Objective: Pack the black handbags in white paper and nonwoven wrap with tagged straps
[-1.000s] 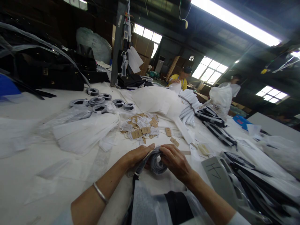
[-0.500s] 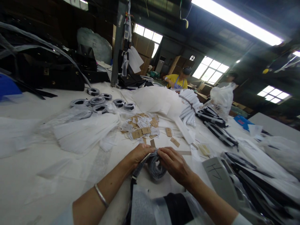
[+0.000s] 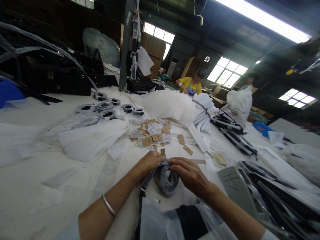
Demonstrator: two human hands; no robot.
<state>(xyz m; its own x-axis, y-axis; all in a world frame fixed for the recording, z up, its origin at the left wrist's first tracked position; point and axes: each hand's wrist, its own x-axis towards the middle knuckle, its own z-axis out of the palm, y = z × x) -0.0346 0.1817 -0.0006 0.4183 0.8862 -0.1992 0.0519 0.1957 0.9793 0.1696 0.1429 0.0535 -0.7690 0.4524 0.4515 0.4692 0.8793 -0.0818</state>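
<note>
Between my two hands a dark strap in clear plastic film is wound into a coil (image 3: pixel 167 189), standing on its edge just above the table. My left hand (image 3: pixel 150 162) pinches the strap at the coil's upper left. From there a dark strap length (image 3: pixel 144 186) with a small metal fitting runs down past the coil. My right hand (image 3: pixel 188 172) curls its fingers over the coil's upper right rim. Close in front of me lies a black and grey piece (image 3: pixel 191 221) partly covered with white film. My fingertips partly hide the coil's top.
Several finished strap coils (image 3: pixel 104 106) lie left of a pile of brown tags (image 3: pixel 151 135). White sheets (image 3: pixel 167 103) spread behind. A grey marked bin (image 3: pixel 233 183) and wrapped straps (image 3: pixel 270 190) stand at right. A metal post (image 3: pixel 124 50) rises at back; a person in yellow (image 3: pixel 186 83) sits beyond.
My right hand has shifted slightly along the coil's rim, and the strap by my left hand lies closer to the coil. The view has tilted a little.
</note>
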